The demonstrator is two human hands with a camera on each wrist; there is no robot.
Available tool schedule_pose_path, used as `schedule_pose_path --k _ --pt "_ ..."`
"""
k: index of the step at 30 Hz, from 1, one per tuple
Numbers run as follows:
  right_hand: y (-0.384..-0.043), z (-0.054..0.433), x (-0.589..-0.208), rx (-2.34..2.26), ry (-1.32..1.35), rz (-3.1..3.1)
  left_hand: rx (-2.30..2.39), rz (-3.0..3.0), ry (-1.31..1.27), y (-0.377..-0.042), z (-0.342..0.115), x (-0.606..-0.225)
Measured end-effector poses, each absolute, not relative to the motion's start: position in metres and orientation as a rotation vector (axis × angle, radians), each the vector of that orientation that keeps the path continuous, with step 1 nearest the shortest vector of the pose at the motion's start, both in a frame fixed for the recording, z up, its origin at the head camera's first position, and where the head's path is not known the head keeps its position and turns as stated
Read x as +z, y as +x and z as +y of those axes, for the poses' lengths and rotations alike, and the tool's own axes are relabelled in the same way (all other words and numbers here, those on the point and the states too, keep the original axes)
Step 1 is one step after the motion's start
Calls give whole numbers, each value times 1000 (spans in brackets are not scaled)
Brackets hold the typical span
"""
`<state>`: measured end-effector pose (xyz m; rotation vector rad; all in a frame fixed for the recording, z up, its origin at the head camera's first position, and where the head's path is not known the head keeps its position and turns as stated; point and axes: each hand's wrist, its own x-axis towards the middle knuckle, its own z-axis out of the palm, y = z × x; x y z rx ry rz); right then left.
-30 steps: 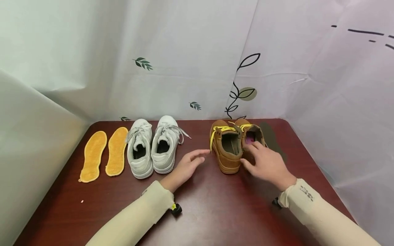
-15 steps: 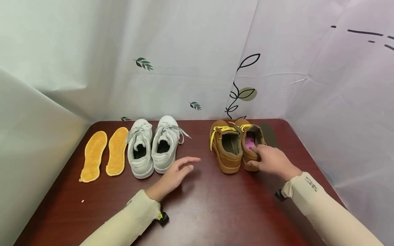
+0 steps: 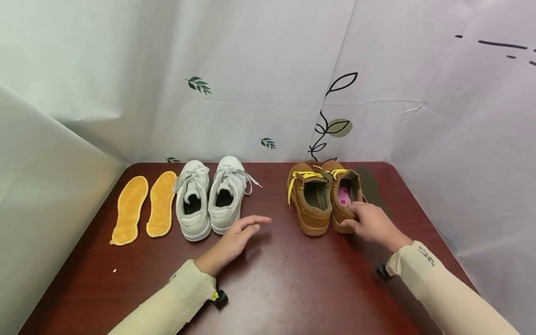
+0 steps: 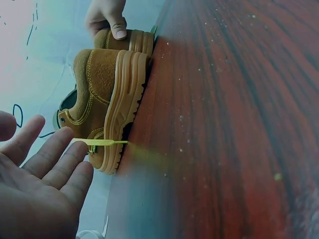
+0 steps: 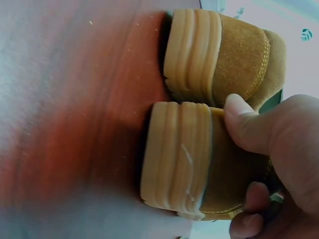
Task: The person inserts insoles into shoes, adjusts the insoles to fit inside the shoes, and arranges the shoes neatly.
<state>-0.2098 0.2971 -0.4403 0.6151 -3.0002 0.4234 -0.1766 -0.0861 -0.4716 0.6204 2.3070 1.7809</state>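
Observation:
In the head view, my right hand (image 3: 374,225) grips the heel of the right-hand brown shoe (image 3: 340,215). Its thumb presses on the back of that heel (image 5: 224,179) in the right wrist view, while the fingers bend over the collar. A pink patterned insole (image 3: 344,197) shows inside this shoe. Right beside it stands the other brown shoe (image 3: 315,222) with yellow laces; its inside looks dark olive. My left hand (image 3: 232,242) hovers above the table, fingers extended and holding nothing, with its palm (image 4: 35,204) visible in the left wrist view.
Two white sneakers (image 3: 193,225) stand left of centre, laces loose. Further left lie two orange fuzzy insoles (image 3: 130,209). A flat dark olive shape (image 3: 370,184) lies right of the brown shoes. White printed curtains (image 3: 251,70) border the dark red table (image 3: 293,288).
My right hand has moved from above the right brown shoe's opening down onto its heel and taken hold. My left hand has drawn back, left and nearer to me.

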Motion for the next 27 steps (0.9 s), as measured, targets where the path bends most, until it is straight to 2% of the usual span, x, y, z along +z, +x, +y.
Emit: schedule_pose_path --k 15,27 --pt "-200 300 -463 492 656 -2703 1867 2215 676 -178 -91 -471" --pt "-191 305 -449 409 657 -2558 1937 2038 617 -179 -92 -470"
